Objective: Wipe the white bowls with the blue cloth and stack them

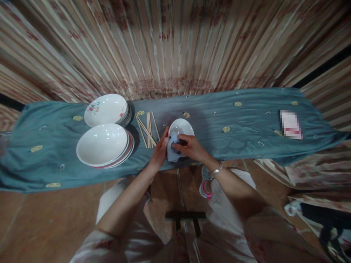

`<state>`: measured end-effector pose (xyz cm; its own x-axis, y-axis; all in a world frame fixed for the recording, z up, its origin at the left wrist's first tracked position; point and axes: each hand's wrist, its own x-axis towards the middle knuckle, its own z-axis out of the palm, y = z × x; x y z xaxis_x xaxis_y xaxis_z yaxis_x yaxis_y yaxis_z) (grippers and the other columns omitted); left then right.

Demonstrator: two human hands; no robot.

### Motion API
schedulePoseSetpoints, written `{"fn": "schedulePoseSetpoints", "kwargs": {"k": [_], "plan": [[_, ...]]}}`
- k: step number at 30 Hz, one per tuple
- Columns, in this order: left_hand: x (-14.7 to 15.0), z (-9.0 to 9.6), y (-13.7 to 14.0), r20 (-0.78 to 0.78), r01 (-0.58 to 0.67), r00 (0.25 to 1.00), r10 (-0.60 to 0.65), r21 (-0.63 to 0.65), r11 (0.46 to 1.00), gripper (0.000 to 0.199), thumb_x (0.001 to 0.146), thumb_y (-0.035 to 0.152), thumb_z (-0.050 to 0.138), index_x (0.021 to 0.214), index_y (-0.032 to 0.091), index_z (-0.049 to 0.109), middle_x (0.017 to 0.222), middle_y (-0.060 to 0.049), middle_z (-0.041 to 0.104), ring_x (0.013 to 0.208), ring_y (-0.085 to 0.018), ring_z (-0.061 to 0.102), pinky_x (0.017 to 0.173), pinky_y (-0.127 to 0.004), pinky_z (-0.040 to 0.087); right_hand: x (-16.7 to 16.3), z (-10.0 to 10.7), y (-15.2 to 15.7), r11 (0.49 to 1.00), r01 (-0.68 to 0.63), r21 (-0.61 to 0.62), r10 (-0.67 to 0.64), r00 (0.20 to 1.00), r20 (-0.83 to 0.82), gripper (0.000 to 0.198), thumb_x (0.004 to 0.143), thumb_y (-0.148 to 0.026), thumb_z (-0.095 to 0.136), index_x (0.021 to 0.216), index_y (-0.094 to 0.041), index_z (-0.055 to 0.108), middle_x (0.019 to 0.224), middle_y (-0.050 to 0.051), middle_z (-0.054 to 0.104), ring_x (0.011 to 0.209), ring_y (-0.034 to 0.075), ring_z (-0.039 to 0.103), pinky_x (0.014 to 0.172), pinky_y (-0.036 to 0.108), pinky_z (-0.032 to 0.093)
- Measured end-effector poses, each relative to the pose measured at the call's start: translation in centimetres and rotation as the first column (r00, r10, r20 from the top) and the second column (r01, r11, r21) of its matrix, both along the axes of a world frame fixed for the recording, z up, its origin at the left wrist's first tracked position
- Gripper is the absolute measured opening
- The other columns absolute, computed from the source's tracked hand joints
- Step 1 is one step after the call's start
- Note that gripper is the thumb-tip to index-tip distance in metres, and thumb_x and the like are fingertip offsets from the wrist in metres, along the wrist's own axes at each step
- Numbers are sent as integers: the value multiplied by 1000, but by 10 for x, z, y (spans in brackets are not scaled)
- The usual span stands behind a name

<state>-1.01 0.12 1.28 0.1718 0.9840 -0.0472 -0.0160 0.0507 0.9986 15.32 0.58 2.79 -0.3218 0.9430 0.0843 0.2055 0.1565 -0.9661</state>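
A white bowl (pixel 184 126) is tilted up in front of me near the table's front edge. My left hand (pixel 159 150) grips its left side, with the fingers partly hidden behind the rim. In my right hand (pixel 191 147) a light blue cloth (pixel 172 151) is pinched between thumb and fingers, pressed at the bowl's inner left part. Just left of the bowl lie several wooden chopsticks (pixel 148 129), some crossed over others. A silver bracelet (pixel 216 170) circles my right wrist.
Two stacks stand at the left: large white bowls (pixel 102 144) in front, flower-patterned white dishes (pixel 105 109) behind. A teal cloth (pixel 246 120) with yellow pineapple prints covers the narrow table. A blurred pink-and-white packet (pixel 291 124) lies at the right. A pleated curtain (pixel 178 47) hangs behind.
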Motion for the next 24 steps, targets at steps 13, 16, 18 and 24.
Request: {"fn": "schedulePoseSetpoints", "kwargs": {"k": [13,16,18,24], "plan": [[1,5,-4,83,-3,996,10,-84,996,73,87,63,61,149,26,53,160,-6,47,144,-33,47,109,-45,52,-7,4,17,986,151,70,-154,987,37,52,81,-67,60,60,-22,45,58,-6,39,58,10,38,55,25,30],[1,6,-6,105,29,994,-11,-173,984,80,82,63,68,152,30,48,159,-5,48,129,-35,58,84,-43,64,-8,6,21,971,220,97,-225,973,45,58,80,-72,57,56,-23,39,56,-6,33,56,10,33,54,26,26],[1,6,-6,111,38,994,-18,-180,983,82,82,64,68,153,31,46,158,-5,49,125,-35,61,79,-41,65,-9,6,23,962,253,97,-258,965,41,61,79,-76,56,55,-24,35,56,-6,29,55,9,31,53,27,24],[1,10,-6,134,68,990,-48,-151,986,87,80,66,70,155,32,43,163,-5,41,133,-37,55,77,-38,65,-8,2,31,935,337,107,-340,940,9,65,79,-79,55,53,-24,32,56,-7,26,56,9,28,54,27,23]]}}
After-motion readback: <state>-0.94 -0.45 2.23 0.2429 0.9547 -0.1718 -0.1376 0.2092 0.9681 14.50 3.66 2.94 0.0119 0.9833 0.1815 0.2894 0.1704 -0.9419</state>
